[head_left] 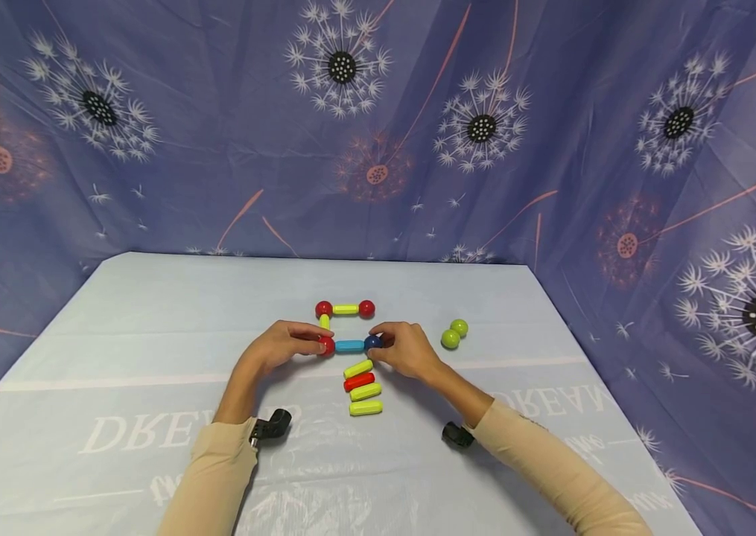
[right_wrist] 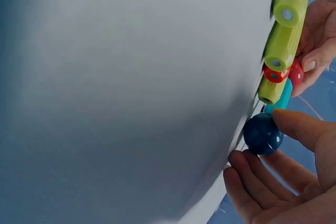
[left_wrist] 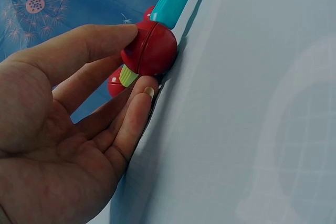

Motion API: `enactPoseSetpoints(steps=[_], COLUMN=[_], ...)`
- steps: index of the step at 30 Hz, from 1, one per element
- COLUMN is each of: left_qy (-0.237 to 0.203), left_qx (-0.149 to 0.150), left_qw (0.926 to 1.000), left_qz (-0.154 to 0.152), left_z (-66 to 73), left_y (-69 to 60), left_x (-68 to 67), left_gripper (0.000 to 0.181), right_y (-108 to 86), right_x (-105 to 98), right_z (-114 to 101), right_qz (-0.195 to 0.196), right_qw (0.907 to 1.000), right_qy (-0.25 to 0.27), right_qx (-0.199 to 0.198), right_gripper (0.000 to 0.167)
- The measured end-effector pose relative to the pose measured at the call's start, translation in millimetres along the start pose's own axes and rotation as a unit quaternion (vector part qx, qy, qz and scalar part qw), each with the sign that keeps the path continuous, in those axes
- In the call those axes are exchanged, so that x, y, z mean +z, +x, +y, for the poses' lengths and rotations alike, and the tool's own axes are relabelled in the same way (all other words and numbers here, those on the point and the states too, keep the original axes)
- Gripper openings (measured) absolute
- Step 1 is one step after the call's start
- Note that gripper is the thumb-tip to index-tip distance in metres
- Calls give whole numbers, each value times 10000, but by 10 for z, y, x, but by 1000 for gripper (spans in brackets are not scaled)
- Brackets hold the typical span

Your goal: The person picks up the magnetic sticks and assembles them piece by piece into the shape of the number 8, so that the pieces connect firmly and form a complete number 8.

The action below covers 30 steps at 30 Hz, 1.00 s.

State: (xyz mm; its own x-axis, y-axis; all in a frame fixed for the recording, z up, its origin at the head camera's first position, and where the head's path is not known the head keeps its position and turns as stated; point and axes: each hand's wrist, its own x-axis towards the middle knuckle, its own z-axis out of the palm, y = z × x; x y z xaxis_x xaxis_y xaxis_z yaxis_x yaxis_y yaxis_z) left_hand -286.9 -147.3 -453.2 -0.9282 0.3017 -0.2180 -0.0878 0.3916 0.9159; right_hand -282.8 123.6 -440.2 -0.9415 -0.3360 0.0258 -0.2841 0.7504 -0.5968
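Pale tabletop (head_left: 163, 313) beneath, fingers (left_wrist: 89, 44) pinch red ball (left_wrist: 157, 51) and blue ball (right_wrist: 262, 134).

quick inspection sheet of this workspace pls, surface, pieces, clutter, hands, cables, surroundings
Surface: pale table covering with printed lettering and slight wrinkles.
Job's things: near red ball, blue rod and dark blue ball in a row; two farther red balls with a yellow-green rod between them; loose red rod among three yellow-green rods; two green balls off right.
Clutter: nothing seen.
Hands: left hand pinches the near red ball; right hand pinches the dark blue ball.
Cables: nothing seen.
Surroundings: purple-blue dandelion-print curtain behind.
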Motion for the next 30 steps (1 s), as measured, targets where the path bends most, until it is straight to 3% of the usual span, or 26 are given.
enactPoseSetpoints(steps=[15, 22, 30], left_qy=[-37, -43, -87], left_qx=[64, 53, 25], left_qw=[10000, 10000, 10000], left_qz=[-26, -24, -20], left_z=[13, -12, -12], left_y=[-5, 3, -2], left_x=[-4, -6, -10], left_gripper=[36, 35, 35], right_y=[15, -34, -79], right_x=[-50, -87, -81], right_z=[-78, -171, -246], right_qz=[34, 171, 65], right_qw=[10000, 9996, 9985], right_qy=[31, 75, 116], right_qx=[57, -206, -536], right_gripper=[39, 36, 29])
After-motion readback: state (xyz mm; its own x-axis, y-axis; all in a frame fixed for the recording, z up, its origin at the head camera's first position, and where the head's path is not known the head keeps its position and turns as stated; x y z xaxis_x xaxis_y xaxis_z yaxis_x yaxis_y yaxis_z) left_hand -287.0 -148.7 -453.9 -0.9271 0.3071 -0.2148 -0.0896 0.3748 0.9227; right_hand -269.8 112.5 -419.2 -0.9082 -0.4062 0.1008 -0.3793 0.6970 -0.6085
